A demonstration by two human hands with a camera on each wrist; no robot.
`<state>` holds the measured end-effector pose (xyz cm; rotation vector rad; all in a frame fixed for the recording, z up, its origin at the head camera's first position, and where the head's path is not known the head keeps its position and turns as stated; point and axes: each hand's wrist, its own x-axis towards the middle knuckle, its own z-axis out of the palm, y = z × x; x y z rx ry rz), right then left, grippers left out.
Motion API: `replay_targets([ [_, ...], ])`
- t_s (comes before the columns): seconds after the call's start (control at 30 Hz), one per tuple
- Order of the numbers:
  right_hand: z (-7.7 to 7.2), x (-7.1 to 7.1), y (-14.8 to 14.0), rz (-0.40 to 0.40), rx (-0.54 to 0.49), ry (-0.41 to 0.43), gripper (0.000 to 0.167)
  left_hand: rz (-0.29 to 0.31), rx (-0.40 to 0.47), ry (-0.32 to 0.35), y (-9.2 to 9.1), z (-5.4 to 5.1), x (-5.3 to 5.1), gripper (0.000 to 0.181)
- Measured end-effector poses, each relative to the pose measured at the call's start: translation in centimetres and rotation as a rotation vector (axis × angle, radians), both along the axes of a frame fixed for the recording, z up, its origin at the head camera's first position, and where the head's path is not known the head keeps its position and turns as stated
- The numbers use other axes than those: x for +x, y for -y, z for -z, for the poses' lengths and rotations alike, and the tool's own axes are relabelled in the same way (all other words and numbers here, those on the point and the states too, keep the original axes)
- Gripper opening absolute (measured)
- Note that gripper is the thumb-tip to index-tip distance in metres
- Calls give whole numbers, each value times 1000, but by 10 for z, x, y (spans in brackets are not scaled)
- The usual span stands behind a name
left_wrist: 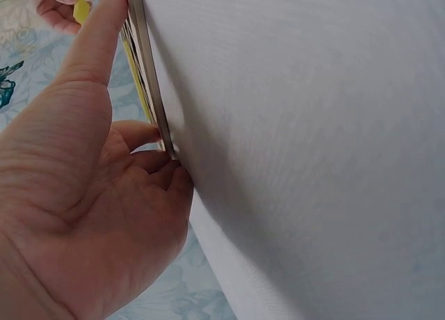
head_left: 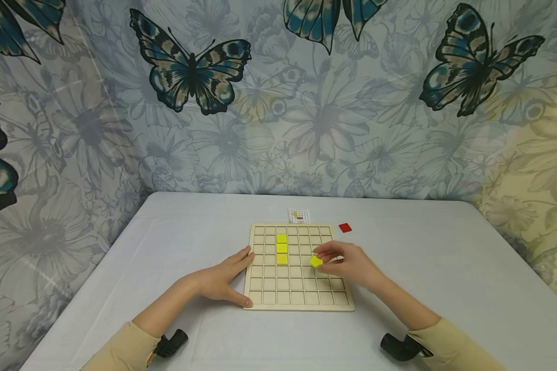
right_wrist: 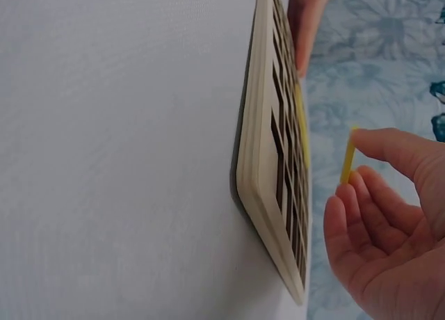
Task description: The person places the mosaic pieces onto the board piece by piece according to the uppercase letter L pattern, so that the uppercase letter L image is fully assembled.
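Note:
A wooden grid board [head_left: 301, 299] lies flat on the table, with three yellow square tiles [head_left: 282, 248] in one column of its upper left part. Between thumb and fingertips, my right hand [head_left: 350, 262] pinches another yellow tile [head_left: 316, 261] above the board's right side. The right wrist view shows this tile [right_wrist: 348, 156] edge-on, held off the board. Along the board's left edge rests my left hand [head_left: 220, 278], fingers spread, with the thumb at the lower left corner. In the left wrist view the left hand [left_wrist: 104, 188] touches the board's rim [left_wrist: 149, 69].
A small printed card [head_left: 299, 215] with a coloured grid pattern lies just behind the board. One red tile [head_left: 345, 228] sits on the white-covered table [head_left: 204, 226] beyond the board's upper right corner. Butterfly-patterned fabric [head_left: 260, 154] hangs behind the table.

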<state>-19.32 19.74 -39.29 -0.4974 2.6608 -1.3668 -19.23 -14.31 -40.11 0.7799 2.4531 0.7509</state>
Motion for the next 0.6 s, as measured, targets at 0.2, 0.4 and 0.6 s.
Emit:
replay_targets([
  [0.2,0,0,12,-34,7,10,34,0,-1,-5,0,1,0,113],
  [0.4,3,-4,24,-84,1,-7,31,2,-3,-1,0,0,0,113],
  [0.6,7,-6,36,-130,16,-43,28,6,-5,-6,0,0,0,112],
])
